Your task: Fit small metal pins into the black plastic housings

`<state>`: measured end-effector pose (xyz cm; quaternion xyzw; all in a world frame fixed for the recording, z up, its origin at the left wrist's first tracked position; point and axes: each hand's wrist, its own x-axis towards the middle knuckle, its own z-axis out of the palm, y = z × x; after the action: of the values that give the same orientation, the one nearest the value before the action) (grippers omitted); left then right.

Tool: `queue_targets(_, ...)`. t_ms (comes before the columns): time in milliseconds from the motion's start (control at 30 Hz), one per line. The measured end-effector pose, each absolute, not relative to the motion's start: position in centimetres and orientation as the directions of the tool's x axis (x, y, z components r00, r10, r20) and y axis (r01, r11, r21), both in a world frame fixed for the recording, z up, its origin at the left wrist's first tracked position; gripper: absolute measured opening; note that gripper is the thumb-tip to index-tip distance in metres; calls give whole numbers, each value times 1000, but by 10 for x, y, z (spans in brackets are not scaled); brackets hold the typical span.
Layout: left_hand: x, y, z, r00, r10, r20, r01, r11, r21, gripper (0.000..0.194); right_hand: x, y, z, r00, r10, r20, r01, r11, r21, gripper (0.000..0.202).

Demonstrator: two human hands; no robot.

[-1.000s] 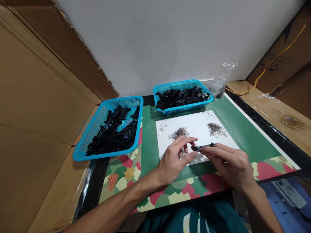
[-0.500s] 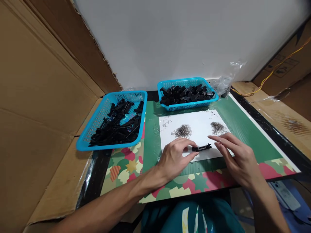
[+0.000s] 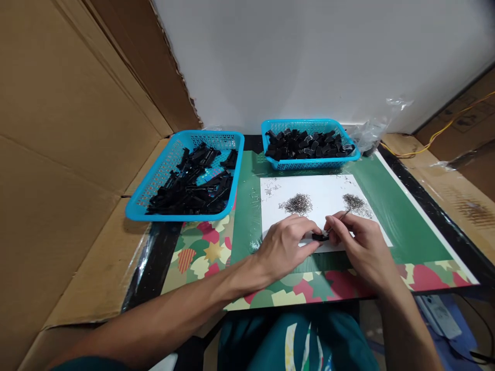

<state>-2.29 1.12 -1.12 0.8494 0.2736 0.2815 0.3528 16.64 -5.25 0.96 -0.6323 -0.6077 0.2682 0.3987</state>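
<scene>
My left hand (image 3: 288, 242) pinches one end of a small, narrow black plastic part (image 3: 319, 237) between thumb and fingers, low over the white sheet (image 3: 325, 190). My right hand (image 3: 359, 238) is closed around a thin metal tool (image 3: 342, 215), whose tip points at the part; the fingers cover much of it, so its exact kind is unclear. Beyond my left hand lies a pile of tiny wire pieces (image 3: 298, 204). A second pile of tiny metal pieces (image 3: 353, 202) sits just past my right hand.
A blue basket (image 3: 133, 211) of long black parts stands left. Another blue basket (image 3: 309, 164) with short black parts is at the back, near a clear plastic bag (image 3: 371, 135). Cardboard (image 3: 77, 154) walls the left side; a yellow wire (image 3: 425, 147) runs at right.
My right hand has moved left to the black part, its fingers closing; a thin metal tool now shows in it. My left hand keeps its pinch. The view has shifted slightly.
</scene>
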Motion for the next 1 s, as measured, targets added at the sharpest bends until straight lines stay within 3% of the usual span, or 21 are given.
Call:
queue_targets(400,-22,11,-18,700,652,291,264,-614,743,11,164,-53,13,30,963,268,692,173,-701,31)
queue_targets(733,-21,14,-16,680,676,285,225,-562,796,17,161,-57,5,20,950,312,676,217,-704,27)
queue_targets(800,-20,15,-14,654,699,289,220,-541,812,15,163,-60,4,128,929,349,631,195,-751,32)
queue_targets(900,-20,15,-12,625,723,294,231,-531,815,13,178,-65,2,456,800,389,478,149,-866,42)
queue_targets(1000,-22,14,-11,615,734,288,240,-522,819,15,205,-67,-2,600,743,298,328,112,-938,54)
